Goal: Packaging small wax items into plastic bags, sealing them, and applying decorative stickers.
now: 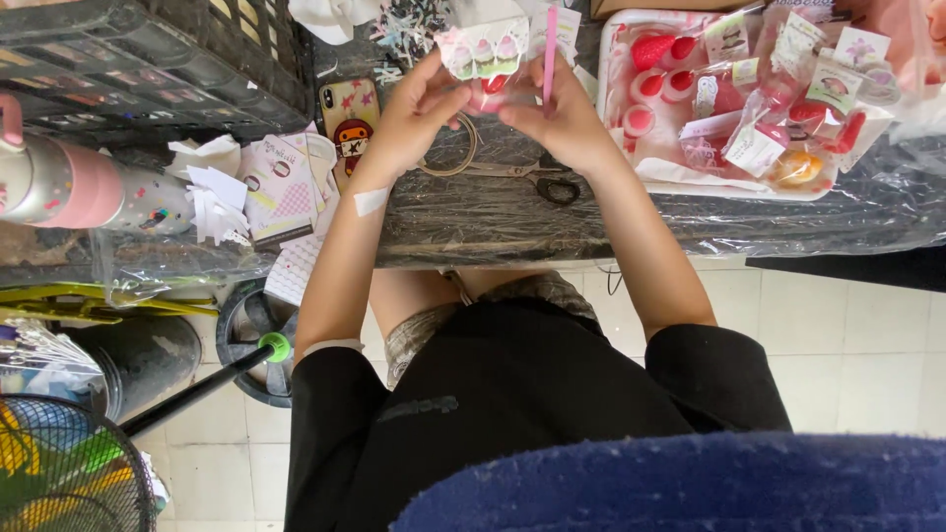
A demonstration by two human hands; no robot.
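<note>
My left hand (414,113) and my right hand (557,118) meet over the plastic-covered table (493,222), both gripping a small clear packet (485,59) with a pale printed header card and something red inside. My right hand also holds a thin pink stick (550,49) upright between its fingers. Under the hands lie a loop of tan cord (458,158) and a pair of scissors (547,182). A white strip is stuck on my left forearm.
A white tray (631,163) of red and pink packaged trinkets sits at the right. A phone in a patterned case (348,116), paper cards (281,187), a pink-and-steel bottle (79,192) and a black crate (148,59) lie left. A fan (69,473) stands on the tiled floor.
</note>
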